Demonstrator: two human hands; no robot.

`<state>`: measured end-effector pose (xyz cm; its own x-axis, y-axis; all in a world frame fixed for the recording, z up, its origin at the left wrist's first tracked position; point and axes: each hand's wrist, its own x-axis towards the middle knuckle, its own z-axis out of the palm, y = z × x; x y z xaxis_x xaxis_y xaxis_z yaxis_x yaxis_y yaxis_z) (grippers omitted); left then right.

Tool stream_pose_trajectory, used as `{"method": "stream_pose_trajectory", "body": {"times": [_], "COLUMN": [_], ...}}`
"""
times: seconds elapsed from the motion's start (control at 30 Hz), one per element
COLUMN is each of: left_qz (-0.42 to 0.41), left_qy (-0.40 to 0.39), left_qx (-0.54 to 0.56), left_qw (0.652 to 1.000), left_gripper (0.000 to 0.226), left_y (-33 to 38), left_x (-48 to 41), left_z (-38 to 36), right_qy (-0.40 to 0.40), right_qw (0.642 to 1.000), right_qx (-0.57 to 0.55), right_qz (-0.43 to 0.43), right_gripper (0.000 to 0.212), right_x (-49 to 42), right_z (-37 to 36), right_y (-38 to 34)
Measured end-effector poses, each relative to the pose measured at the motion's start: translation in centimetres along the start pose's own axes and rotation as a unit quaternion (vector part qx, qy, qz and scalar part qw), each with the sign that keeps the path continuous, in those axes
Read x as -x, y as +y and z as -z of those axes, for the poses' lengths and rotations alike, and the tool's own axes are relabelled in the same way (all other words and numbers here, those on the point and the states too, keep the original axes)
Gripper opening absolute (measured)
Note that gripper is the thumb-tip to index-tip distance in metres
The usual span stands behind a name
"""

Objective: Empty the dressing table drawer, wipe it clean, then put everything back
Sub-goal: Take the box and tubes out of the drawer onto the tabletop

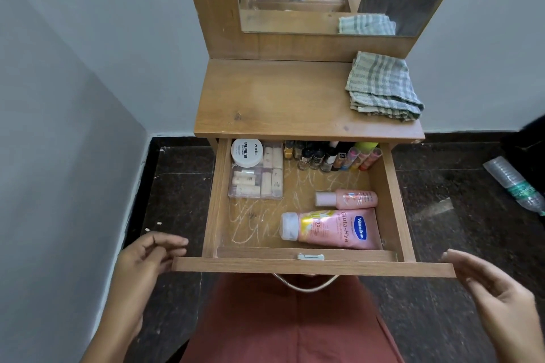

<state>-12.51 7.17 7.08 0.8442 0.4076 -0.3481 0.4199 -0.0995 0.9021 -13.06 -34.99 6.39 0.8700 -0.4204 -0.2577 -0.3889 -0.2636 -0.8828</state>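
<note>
Soft even daylight, wide-angle edge distortion.

Open drawer (303,253) full of cosmetics between an empty left hand (147,262) and empty right hand (495,289), folded cloth (383,87) beyond.

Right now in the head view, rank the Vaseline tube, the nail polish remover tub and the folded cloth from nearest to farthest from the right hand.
From the right hand:
1. Vaseline tube, drawer's front right.
2. Nail polish remover tub, drawer's back left.
3. Folded cloth, tabletop's right rear.

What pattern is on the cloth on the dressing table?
Green-and-cream checked cloth, clearest in the head view.
</note>
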Motion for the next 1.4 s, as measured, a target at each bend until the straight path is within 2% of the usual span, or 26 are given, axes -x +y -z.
{"method": "stream_pose_trajectory", "body": {"times": [0.13,0.23,0.3,0.37,0.43,0.53,0.67,0.9,1.4], "left_qz": [-0.017,-0.072,-0.121,-0.141,-0.115,-0.048,-0.034,-0.038,-0.075], "left_qy": [0.007,0.020,0.029,0.011,-0.038,-0.104,-0.096,-0.057,-0.019], "left_qx": [-0.017,-0.094,-0.132,-0.133,-0.132,-0.205,-0.304,-0.353,-0.397], "left_qw": [1.000,0.993,0.983,0.981,0.984,0.972,0.947,0.933,0.914], "left_gripper": [0.038,0.044,0.045,0.039,0.024,0.035,0.039,0.049,0.049], "left_y": [1.0,2.2,3.9,5.7,7.0,7.3,6.0,4.1,2.6], "left_x": [-0.5,-0.5,-0.4,-0.5,-1.2,-3.4,-6.2,-6.9,-6.5], "left_z": [-0.3,-1.0,-2.1,-4.1,-6.7,-10.2,-13.0,-13.7,-13.8], "right_qy": [0.078,0.100,0.077,-0.004,-0.116,-0.184,-0.172,-0.148,-0.144], "right_qw": [0.996,0.990,0.986,0.986,0.982,0.975,0.976,0.977,0.977], "right_qx": [0.024,0.047,0.050,0.055,0.070,0.093,0.131,0.140,0.143], "right_qz": [0.033,0.092,0.141,0.157,0.131,0.079,0.023,-0.064,-0.067], "right_gripper": [0.039,0.032,0.028,0.024,0.018,0.016,0.020,0.017,0.018], "right_x": [-0.5,-0.6,-0.6,-0.6,-0.9,-2.1,-4.1,-5.0,-3.9], "right_z": [0.1,-1.5,-4.0,-7.7,-12.2,-18.2,-22.5,-24.3,-25.3], "right_y": [-2.8,-5.7,-8.0,-10.1,-11.5,-12.1,-11.7,-10.4,-9.9]}}
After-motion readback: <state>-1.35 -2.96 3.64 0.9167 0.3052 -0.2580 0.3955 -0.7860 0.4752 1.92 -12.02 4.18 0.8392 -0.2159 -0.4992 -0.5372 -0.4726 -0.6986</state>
